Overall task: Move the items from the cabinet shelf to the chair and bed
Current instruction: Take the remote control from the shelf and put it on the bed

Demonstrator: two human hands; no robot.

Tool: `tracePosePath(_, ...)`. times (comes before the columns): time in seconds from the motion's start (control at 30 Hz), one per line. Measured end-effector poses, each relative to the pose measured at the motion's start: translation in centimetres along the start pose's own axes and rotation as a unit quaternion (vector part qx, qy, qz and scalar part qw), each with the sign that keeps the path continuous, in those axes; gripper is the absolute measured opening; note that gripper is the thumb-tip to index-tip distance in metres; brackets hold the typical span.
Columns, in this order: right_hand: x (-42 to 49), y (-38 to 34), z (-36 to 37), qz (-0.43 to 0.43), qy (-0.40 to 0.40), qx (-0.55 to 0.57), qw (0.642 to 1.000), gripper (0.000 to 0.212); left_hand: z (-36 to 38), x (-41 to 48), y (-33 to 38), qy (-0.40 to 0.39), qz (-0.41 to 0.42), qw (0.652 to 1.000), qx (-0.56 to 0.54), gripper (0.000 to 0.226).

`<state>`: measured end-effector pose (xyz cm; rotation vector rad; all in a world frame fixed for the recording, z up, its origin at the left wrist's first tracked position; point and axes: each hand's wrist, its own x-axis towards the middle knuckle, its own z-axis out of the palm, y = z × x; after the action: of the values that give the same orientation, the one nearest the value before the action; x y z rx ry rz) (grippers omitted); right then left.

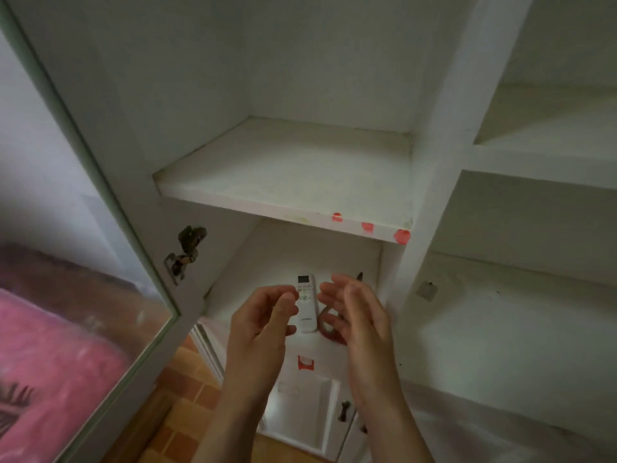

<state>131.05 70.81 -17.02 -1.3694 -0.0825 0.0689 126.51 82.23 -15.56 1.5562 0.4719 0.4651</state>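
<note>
A white remote control [307, 304] lies on the lower cabinet shelf [233, 295], its small screen at the far end. Right beside it lies a pair of scissors [329, 324] with red and grey handles, mostly hidden behind my right hand; a dark tip [359, 276] shows above the fingers. My left hand [263, 319] hovers just left of the remote, fingers curled and apart, holding nothing. My right hand [357, 315] hovers just right of the remote, palm turned inward, fingers spread and empty. A pink bed cover [50, 362] shows through the glass door at the left.
The open glass cabinet door [100, 202] stands at the left with a metal hinge [187, 252]. The upper shelf [293, 172] has red marks on its front edge. Open white shelves [534, 295] are at the right. Lower cabinet doors with dark handles [344, 411] sit below; orange floor tiles [187, 379].
</note>
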Motion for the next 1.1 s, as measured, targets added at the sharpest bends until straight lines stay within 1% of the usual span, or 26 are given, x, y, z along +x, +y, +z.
tracePosePath(0.2, 3.7, 1.8, 0.0, 0.035, -0.005, -0.026, 0.999, 0.024, 1.3, 3.4, -1.6, 0.006, -0.026, 0.999, 0.018, 0.020)
tracePosePath(0.37, 6.4, 4.1, 0.1, 0.055, 0.024, -0.065, 0.996, 0.022, 1.5, 6.1, -4.5, 0.010, -0.074, 0.997, 0.018, 0.019)
tracePosePath(0.47, 7.6, 5.3, 0.3, 0.083, 0.034, -0.090, 0.992, 0.021, 1.2, 7.1, -6.1, 0.005, -0.107, 0.994, 0.022, 0.017)
tracePosePath(0.67, 9.5, 7.6, 0.9, 0.146, -0.005, -0.144, 0.979, 0.017, 1.0, 9.2, -8.5, 0.001, -0.153, 0.988, 0.033, 0.015)
tracePosePath(0.77, 10.1, 8.7, 0.9, 0.163, -0.004, -0.172, 0.972, 0.017, 1.4, 10.0, -9.2, -0.011, -0.158, 0.986, 0.047, 0.016)
tracePosePath(0.9, 10.5, 9.5, 0.8, 0.188, 0.002, -0.185, 0.965, 0.020, 2.1, 10.8, -9.4, -0.044, -0.166, 0.981, 0.090, 0.031)
tracePosePath(0.97, 10.7, 9.5, 1.0, 0.198, 0.007, -0.180, 0.964, 0.014, 2.5, 11.2, -9.5, -0.058, -0.167, 0.978, 0.108, 0.031)
tracePosePath(1.1, 11.3, 9.4, 1.5, 0.215, 0.017, -0.195, 0.957, 0.025, 2.9, 11.7, -9.8, -0.079, -0.144, 0.972, 0.166, 0.027)
